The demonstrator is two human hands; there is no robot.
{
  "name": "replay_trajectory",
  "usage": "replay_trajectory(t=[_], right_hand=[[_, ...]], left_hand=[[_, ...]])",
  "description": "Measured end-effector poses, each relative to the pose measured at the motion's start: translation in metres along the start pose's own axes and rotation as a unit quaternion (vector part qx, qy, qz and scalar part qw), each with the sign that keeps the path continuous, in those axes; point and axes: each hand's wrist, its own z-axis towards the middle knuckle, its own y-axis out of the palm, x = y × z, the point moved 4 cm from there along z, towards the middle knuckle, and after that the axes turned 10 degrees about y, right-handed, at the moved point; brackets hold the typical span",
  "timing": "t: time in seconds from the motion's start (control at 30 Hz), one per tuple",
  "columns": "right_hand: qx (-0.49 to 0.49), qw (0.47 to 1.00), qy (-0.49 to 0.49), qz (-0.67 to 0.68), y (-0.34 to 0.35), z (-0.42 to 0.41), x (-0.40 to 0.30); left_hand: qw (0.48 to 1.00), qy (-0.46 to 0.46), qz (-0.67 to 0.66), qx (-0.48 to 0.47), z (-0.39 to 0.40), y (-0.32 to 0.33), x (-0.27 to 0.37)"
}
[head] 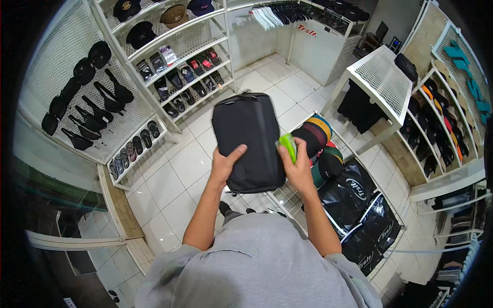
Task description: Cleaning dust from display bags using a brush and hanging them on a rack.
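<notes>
A black fabric bag point(248, 142) with rounded corners is held up in front of me, above the tiled floor. My left hand point(225, 165) grips its lower left edge, the thumb lying across the front. At the bag's right side my right hand point(298, 165) holds a small bright green object point(288, 147) between thumb and fingers; its exact kind cannot be told. The green object is close to the bag's right edge. Whether the fingers of my right hand also touch the bag is hidden.
To the right, a low wire rack point(402, 228) bears caps point(316, 131) and black plastic packages point(346, 192). White shelving point(227, 42) with caps and sandals stands ahead. Waist bags point(104, 96) hang on the left mesh wall, above a small sandal rack point(140, 156). A white mesh-topped table point(381, 77) stands at right.
</notes>
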Motion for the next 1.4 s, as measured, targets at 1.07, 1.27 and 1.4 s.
replay_trajectory(t=[1.07, 1.27, 1.4], right_hand=[[-0.024, 0.999, 0.033, 0.032, -0.005, -0.041, 0.035], [-0.068, 0.995, 0.05, 0.05, 0.016, -0.062, 0.022], [-0.078, 0.995, 0.05, 0.027, 0.03, -0.065, 0.005]], left_hand=[[0.995, -0.02, -0.023, 0.1, -0.046, 0.002, 0.003], [0.999, -0.003, -0.009, 0.04, -0.073, -0.026, 0.021], [0.997, 0.0, -0.017, 0.072, -0.107, -0.033, 0.023]])
